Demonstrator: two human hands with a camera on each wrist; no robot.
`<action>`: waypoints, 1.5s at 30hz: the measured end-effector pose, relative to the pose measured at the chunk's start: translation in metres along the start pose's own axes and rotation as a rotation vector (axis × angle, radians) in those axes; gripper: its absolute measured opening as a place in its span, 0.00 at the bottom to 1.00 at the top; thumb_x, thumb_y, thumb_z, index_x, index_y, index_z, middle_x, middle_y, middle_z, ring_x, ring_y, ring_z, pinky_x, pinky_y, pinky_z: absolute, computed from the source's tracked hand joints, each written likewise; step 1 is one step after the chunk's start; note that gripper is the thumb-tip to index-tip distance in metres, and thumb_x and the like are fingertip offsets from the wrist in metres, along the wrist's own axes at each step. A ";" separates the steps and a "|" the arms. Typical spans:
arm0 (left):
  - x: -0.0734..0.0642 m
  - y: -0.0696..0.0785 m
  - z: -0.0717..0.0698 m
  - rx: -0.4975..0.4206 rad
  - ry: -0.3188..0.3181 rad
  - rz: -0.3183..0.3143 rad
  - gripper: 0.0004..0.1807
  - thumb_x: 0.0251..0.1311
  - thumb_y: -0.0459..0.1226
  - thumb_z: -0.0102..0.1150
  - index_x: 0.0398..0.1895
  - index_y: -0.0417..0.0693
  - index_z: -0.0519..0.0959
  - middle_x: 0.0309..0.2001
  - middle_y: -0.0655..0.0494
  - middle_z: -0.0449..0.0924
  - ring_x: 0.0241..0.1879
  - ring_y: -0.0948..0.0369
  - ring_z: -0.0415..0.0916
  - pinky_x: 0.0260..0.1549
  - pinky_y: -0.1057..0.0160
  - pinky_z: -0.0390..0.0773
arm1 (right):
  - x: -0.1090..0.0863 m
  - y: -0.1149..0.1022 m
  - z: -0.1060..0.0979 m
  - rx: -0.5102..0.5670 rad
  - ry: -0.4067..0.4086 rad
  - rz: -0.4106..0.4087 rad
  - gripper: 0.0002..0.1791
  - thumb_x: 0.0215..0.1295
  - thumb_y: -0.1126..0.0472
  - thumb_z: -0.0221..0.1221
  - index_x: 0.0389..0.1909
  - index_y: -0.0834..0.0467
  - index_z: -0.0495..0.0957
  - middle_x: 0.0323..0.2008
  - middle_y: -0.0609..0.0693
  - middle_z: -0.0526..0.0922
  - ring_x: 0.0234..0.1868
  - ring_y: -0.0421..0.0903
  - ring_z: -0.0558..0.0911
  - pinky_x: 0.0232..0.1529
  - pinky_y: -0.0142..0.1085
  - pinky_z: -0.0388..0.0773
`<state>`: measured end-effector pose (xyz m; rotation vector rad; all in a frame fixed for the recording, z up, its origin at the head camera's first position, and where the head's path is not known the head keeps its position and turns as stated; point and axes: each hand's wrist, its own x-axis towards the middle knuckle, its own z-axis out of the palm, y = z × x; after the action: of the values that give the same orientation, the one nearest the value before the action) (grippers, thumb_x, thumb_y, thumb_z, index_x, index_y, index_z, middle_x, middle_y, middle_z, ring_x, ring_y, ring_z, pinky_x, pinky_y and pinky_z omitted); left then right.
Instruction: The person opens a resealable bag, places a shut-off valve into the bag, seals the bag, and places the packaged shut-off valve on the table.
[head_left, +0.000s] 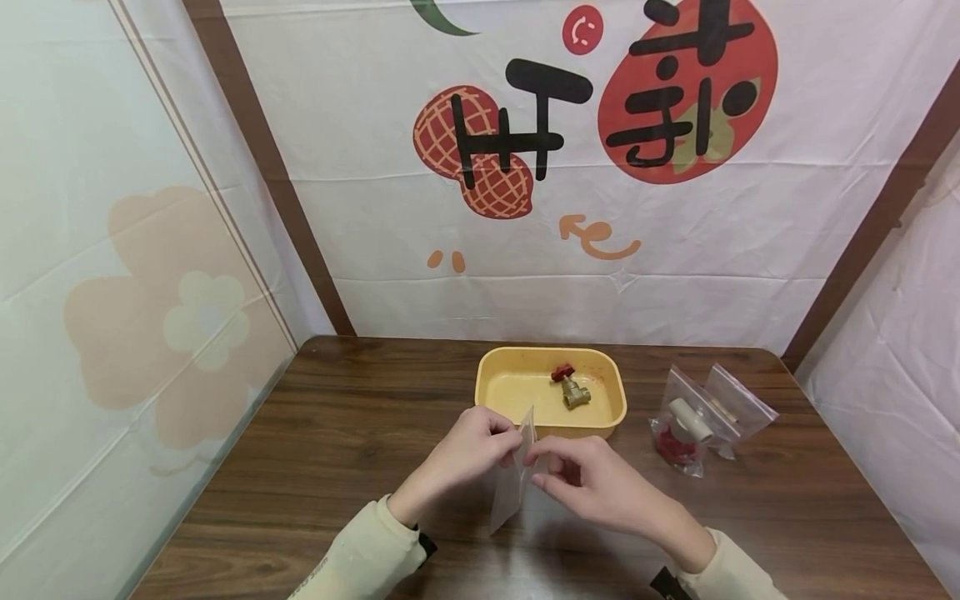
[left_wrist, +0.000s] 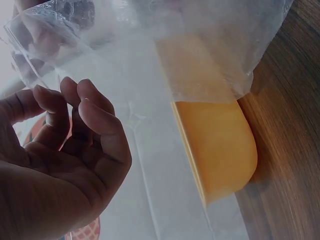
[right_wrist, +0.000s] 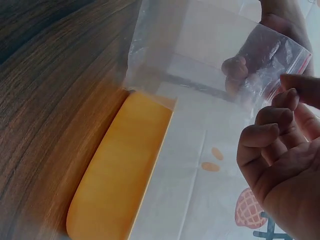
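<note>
Between my hands, just in front of the yellow tub, hangs a clear plastic zip bag [head_left: 512, 492], tilted, with its lower part above the table. My left hand [head_left: 476, 446] pinches its upper edge from the left. From the right, my right hand [head_left: 600, 483] has thumb and index finger at the same edge, and in the right wrist view they come together beside the red zip strip [right_wrist: 301, 65]. The other fingers of both hands are curled loosely. A brass valve [head_left: 576, 393] with a red handwheel [head_left: 562, 372] lies inside the yellow tub [head_left: 487, 367].
To the right on the brown wooden table [head_left: 360, 467] are clear bags: one with a white tube [head_left: 690, 421] and red pieces [head_left: 675, 447], another [head_left: 738, 404] with small contents. A white printed cloth [head_left: 480, 292] hangs behind the table.
</note>
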<state>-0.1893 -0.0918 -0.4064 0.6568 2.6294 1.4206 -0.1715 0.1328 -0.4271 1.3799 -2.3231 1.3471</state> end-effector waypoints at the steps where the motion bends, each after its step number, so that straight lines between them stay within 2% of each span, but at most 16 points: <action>1: 0.000 0.000 0.000 0.001 0.001 -0.003 0.16 0.59 0.31 0.56 0.13 0.43 0.78 0.15 0.62 0.75 0.17 0.69 0.64 0.18 0.69 0.60 | 0.000 0.001 0.001 0.000 0.002 -0.005 0.11 0.70 0.67 0.67 0.48 0.49 0.83 0.24 0.36 0.76 0.24 0.30 0.72 0.24 0.27 0.72; 7: 0.000 -0.002 -0.003 0.008 0.007 -0.029 0.17 0.59 0.33 0.56 0.12 0.45 0.76 0.13 0.64 0.72 0.16 0.68 0.60 0.17 0.68 0.58 | 0.000 0.003 -0.001 0.009 0.003 -0.006 0.08 0.72 0.68 0.66 0.45 0.51 0.84 0.32 0.37 0.84 0.31 0.33 0.81 0.31 0.31 0.80; 10: 0.001 -0.004 -0.004 0.015 0.011 -0.035 0.17 0.60 0.33 0.56 0.11 0.44 0.75 0.13 0.64 0.70 0.16 0.67 0.58 0.17 0.68 0.56 | -0.001 0.003 -0.004 -0.003 -0.015 0.000 0.08 0.73 0.68 0.65 0.45 0.50 0.83 0.32 0.37 0.83 0.30 0.33 0.79 0.31 0.31 0.80; 15: 0.001 -0.007 -0.007 0.035 0.014 -0.045 0.18 0.60 0.35 0.56 0.11 0.45 0.76 0.14 0.65 0.70 0.17 0.67 0.60 0.19 0.67 0.57 | -0.005 0.005 -0.010 -0.025 -0.056 0.022 0.09 0.74 0.67 0.63 0.45 0.48 0.81 0.30 0.37 0.80 0.29 0.32 0.75 0.29 0.30 0.77; 23: 0.000 -0.009 -0.012 0.041 0.016 -0.067 0.17 0.60 0.34 0.56 0.13 0.44 0.78 0.14 0.64 0.72 0.19 0.67 0.62 0.21 0.68 0.60 | -0.010 0.007 -0.016 -0.044 -0.107 0.070 0.10 0.75 0.67 0.62 0.46 0.46 0.80 0.34 0.36 0.81 0.31 0.33 0.77 0.32 0.31 0.80; 28: 0.000 -0.011 -0.016 0.040 0.027 -0.080 0.16 0.58 0.34 0.55 0.13 0.42 0.77 0.14 0.62 0.73 0.19 0.67 0.63 0.21 0.68 0.60 | -0.013 0.010 -0.019 -0.060 -0.113 0.068 0.11 0.74 0.68 0.62 0.47 0.48 0.80 0.37 0.36 0.82 0.35 0.34 0.80 0.37 0.33 0.82; 32: 0.000 -0.013 -0.020 0.045 0.046 -0.084 0.15 0.57 0.33 0.54 0.14 0.41 0.78 0.15 0.61 0.74 0.20 0.67 0.64 0.21 0.68 0.60 | -0.015 0.011 -0.023 -0.083 -0.108 0.069 0.11 0.74 0.69 0.63 0.45 0.47 0.79 0.36 0.35 0.81 0.35 0.34 0.80 0.37 0.33 0.81; 36: 0.000 -0.014 -0.022 0.045 0.057 -0.086 0.15 0.57 0.33 0.54 0.12 0.46 0.77 0.16 0.63 0.73 0.20 0.66 0.63 0.21 0.68 0.60 | -0.017 0.010 -0.026 -0.070 -0.107 0.110 0.11 0.75 0.68 0.62 0.44 0.46 0.79 0.36 0.35 0.81 0.35 0.36 0.81 0.37 0.33 0.82; 39: 0.000 -0.014 -0.022 0.050 0.042 -0.060 0.15 0.58 0.32 0.53 0.13 0.48 0.73 0.17 0.64 0.69 0.20 0.67 0.62 0.21 0.68 0.60 | -0.017 0.009 -0.026 -0.054 -0.102 0.145 0.07 0.77 0.65 0.61 0.45 0.48 0.79 0.37 0.35 0.81 0.36 0.38 0.82 0.38 0.34 0.82; 42: 0.000 -0.015 -0.020 0.034 0.005 -0.012 0.13 0.65 0.35 0.56 0.20 0.48 0.74 0.22 0.63 0.71 0.25 0.65 0.67 0.26 0.66 0.66 | -0.015 0.010 -0.025 -0.049 -0.093 0.165 0.05 0.78 0.64 0.60 0.44 0.49 0.79 0.36 0.36 0.81 0.36 0.40 0.83 0.38 0.35 0.82; 44: -0.001 -0.017 -0.019 -0.010 -0.052 0.019 0.09 0.69 0.40 0.60 0.34 0.44 0.79 0.35 0.59 0.78 0.37 0.62 0.75 0.36 0.64 0.75 | -0.013 0.011 -0.024 -0.052 -0.080 0.172 0.05 0.78 0.63 0.60 0.44 0.48 0.79 0.35 0.36 0.80 0.36 0.40 0.82 0.37 0.35 0.81; 45: -0.001 -0.019 -0.019 -0.036 -0.088 0.030 0.13 0.70 0.44 0.63 0.46 0.43 0.79 0.43 0.56 0.80 0.45 0.60 0.77 0.43 0.61 0.78 | -0.012 0.011 -0.024 -0.053 -0.073 0.171 0.05 0.77 0.63 0.61 0.44 0.48 0.78 0.34 0.36 0.80 0.35 0.40 0.82 0.37 0.35 0.81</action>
<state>-0.1996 -0.1159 -0.4110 0.7395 2.5316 1.4099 -0.1803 0.1606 -0.4259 1.2613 -2.5561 1.2874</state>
